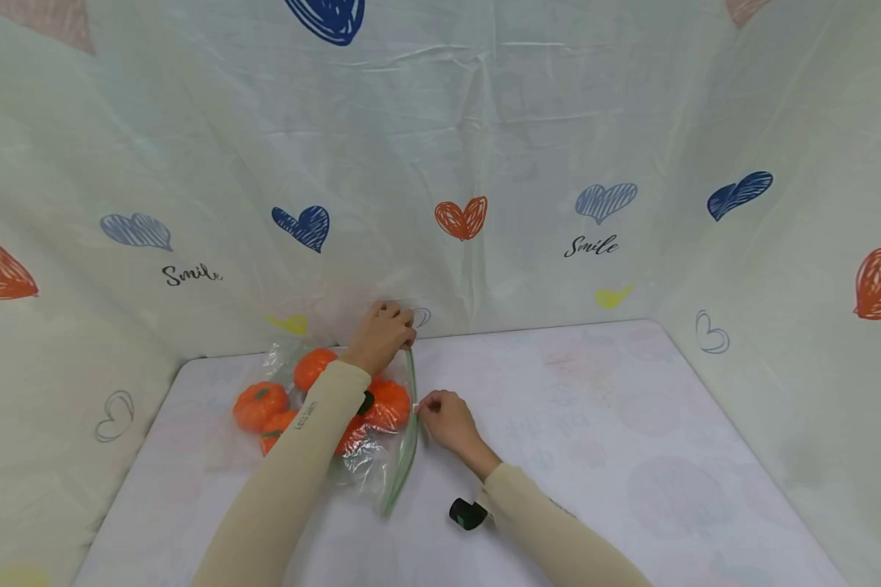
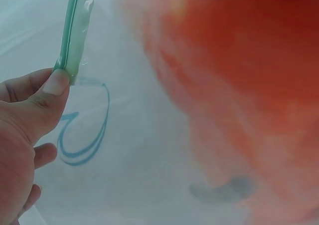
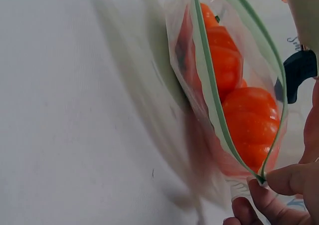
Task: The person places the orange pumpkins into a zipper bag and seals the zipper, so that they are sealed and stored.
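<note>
A clear zip bag [image 1: 367, 473] with a green zip strip [image 1: 407, 456] lies on the table, holding several small orange pumpkins [image 1: 260, 406]. At the far end of the strip, my left hand [image 1: 380, 336] pinches the corner between thumb and forefinger, plain in the left wrist view. My right hand [image 1: 451, 420] pinches a small white zip slider [image 3: 262, 181] partway along the strip. Seen from the right wrist, the bag's mouth gapes on the near side of the slider, with pumpkins [image 3: 250, 122] showing through it.
The white table [image 1: 595, 456] runs up to a white curtain [image 1: 382, 147] printed with hearts and "Smile". Curtain also hangs on both sides. Black wrist cameras are strapped to both arms, the right one [image 1: 467, 514] low over the table.
</note>
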`<state>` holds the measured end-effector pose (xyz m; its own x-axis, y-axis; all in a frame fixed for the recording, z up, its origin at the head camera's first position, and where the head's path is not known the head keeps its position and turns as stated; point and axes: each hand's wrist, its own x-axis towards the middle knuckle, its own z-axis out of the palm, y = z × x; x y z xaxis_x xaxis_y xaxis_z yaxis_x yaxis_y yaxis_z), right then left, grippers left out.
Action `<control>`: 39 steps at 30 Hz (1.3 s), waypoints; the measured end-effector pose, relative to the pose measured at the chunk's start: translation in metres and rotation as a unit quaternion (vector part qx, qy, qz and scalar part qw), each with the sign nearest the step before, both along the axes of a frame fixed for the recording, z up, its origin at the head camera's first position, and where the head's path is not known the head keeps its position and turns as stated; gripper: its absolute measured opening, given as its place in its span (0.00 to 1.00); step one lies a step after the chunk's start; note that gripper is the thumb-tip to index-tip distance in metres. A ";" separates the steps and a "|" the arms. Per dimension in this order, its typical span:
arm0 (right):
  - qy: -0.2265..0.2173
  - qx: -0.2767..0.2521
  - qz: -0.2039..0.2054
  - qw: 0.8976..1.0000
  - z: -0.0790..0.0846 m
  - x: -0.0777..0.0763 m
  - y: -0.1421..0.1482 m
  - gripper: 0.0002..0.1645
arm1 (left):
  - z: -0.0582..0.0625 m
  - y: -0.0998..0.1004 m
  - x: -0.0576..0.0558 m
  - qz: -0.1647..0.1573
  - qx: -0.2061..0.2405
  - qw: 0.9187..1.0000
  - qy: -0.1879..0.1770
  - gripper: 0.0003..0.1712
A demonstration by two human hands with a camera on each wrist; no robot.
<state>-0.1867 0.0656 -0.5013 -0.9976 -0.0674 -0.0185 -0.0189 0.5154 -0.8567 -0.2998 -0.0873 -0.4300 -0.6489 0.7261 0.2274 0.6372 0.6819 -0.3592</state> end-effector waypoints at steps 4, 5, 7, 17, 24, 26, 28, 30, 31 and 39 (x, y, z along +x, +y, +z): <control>-0.012 -0.012 0.006 1.000 0.001 0.007 0.000 0.09 | 0.001 -0.002 0.001 0.005 0.007 1.000 -0.003 0.02; -0.014 -0.013 0.007 1.000 0.001 0.008 0.000 0.09 | 0.001 -0.002 0.001 0.005 0.010 1.000 -0.004 0.02; -0.018 -0.020 0.011 1.000 0.002 0.012 0.000 0.09 | 0.002 -0.003 0.002 0.005 0.012 1.000 -0.005 0.03; -0.046 -0.055 0.035 0.997 0.003 0.026 0.004 0.10 | 0.001 -0.007 -0.001 0.007 0.010 1.000 0.001 0.03; -0.065 -0.081 0.048 0.993 0.004 0.032 0.007 0.10 | 0.000 -0.009 -0.004 0.003 0.025 1.000 0.012 0.04; -0.072 -0.086 0.050 0.992 0.005 0.033 0.009 0.10 | 0.000 -0.009 -0.004 0.005 0.026 1.000 0.011 0.04; -0.080 -0.095 0.052 0.991 0.005 0.036 0.010 0.10 | 0.001 -0.009 -0.004 0.010 0.026 1.000 0.006 0.04; -0.090 -0.106 0.056 0.989 0.005 0.039 0.010 0.10 | 0.002 -0.009 -0.002 0.016 0.025 1.000 0.001 0.04; -0.095 -0.112 0.058 0.987 0.005 0.040 0.010 0.10 | 0.003 -0.009 -0.002 0.018 0.026 0.999 -0.002 0.04; -0.120 -0.156 0.078 0.977 0.003 0.053 0.012 0.09 | 0.006 -0.011 -0.002 0.032 0.029 0.999 -0.002 0.04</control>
